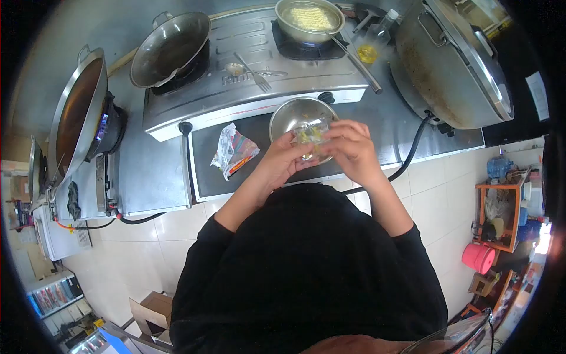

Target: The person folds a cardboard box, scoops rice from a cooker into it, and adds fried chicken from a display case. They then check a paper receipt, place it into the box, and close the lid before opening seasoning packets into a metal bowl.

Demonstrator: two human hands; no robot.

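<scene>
Over a steel bowl [284, 118] at the counter's front, a small clear plastic sachet [311, 133] with yellowish contents is held between both hands. My left hand [284, 156] pinches its left side, fingers closed. My right hand [354, 147] grips the sachet's right side with bent fingers. To the left of the bowl lies a crumpled, colourful noodle wrapper [234, 151]. Behind, a block of instant noodles [311, 19] sits in a pot [283, 26] on the right burner. The hands hide part of the bowl.
A fork [254, 74] and a spoon [234, 69] lie on the gas stove [247, 35]. A wok [171, 50] rests on its left burner. Another large wok [79, 112] stands far left beside a blue flame. On the right are an oil bottle [377, 38] and a big lidded pot [448, 71].
</scene>
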